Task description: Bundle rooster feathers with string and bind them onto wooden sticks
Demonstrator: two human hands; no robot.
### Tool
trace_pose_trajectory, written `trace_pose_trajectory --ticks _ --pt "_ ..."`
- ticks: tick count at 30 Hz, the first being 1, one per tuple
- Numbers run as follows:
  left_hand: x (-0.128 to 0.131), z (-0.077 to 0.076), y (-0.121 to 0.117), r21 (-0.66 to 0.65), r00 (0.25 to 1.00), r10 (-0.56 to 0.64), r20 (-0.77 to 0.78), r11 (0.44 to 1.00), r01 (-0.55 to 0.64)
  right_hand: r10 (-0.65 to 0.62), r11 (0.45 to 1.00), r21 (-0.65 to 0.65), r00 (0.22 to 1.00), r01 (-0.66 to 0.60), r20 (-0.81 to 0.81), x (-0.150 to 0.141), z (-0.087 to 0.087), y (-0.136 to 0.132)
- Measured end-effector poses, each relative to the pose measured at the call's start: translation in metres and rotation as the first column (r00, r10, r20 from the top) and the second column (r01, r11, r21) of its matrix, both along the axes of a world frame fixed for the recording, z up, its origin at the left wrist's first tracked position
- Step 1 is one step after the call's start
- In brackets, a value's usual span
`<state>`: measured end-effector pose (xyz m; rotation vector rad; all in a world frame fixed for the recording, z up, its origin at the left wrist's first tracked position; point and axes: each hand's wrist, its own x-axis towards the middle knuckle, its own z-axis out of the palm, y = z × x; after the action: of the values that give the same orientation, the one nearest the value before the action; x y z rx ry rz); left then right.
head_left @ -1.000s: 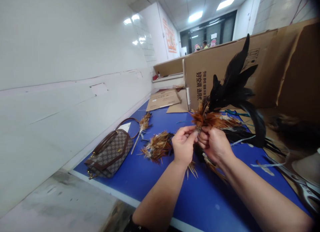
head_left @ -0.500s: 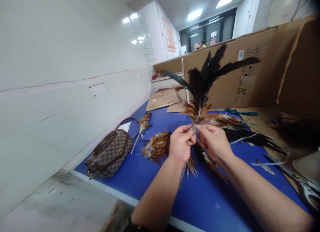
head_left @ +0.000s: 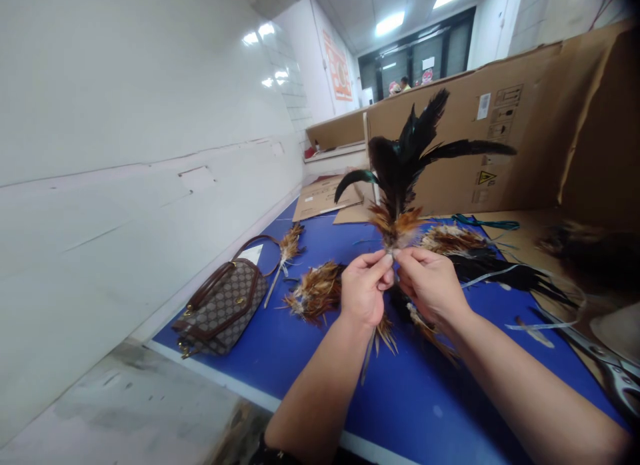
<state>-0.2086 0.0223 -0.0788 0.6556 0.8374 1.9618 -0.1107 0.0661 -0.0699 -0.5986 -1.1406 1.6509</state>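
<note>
Both of my hands pinch the base of an upright bunch of feathers, black at the top and orange-brown near the quills. My left hand grips the quill end from the left, and a thin quill hangs down below it. My right hand grips the same end from the right. Under my hands a pile of brown and orange feathers lies on the blue table. More black and brown feathers lie to the right.
A brown patterned handbag lies at the table's left edge by the white wall. Large cardboard sheets stand behind the table. Metal scissors lie at the right. A single feather rests beside the bag. People stand far back.
The feather bunch has swung from leaning right to standing upright between my hands. My fingers have shifted on its base, and the black tips have spread out.
</note>
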Motion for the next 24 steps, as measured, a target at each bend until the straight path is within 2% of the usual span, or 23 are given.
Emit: trace_pose_trajectory --ticks 6,10,13,17,19,24 --pt "-0.002 0.002 -0.002 0.01 1.0 -0.001 0.022 1.0 0.001 0.093 0.993 0.065 0.995 -0.095 0.029 0.007 0.001 0.003" --pt "-0.004 0.003 -0.004 0.005 1.0 -0.014 0.027 1.0 0.013 0.087 0.953 0.273 0.982 -0.13 0.166 0.015 0.0 0.009" --pt "-0.005 0.0 -0.004 0.017 1.0 0.003 0.006 1.0 -0.003 0.009 0.882 0.453 0.965 -0.131 0.261 0.019 0.002 0.012" --pt "-0.004 -0.004 -0.002 0.013 0.999 0.035 -0.01 0.999 -0.035 -0.17 0.788 0.614 0.941 -0.049 0.293 0.019 0.002 0.012" --pt "-0.003 -0.005 0.0 0.011 0.999 0.045 -0.009 0.999 -0.045 -0.234 0.764 0.645 0.931 -0.001 0.279 0.017 -0.002 0.012" --pt "0.002 -0.006 0.002 0.01 0.997 0.068 -0.031 0.998 -0.067 -0.363 0.752 0.646 0.901 0.131 0.24 0.011 -0.015 0.012"
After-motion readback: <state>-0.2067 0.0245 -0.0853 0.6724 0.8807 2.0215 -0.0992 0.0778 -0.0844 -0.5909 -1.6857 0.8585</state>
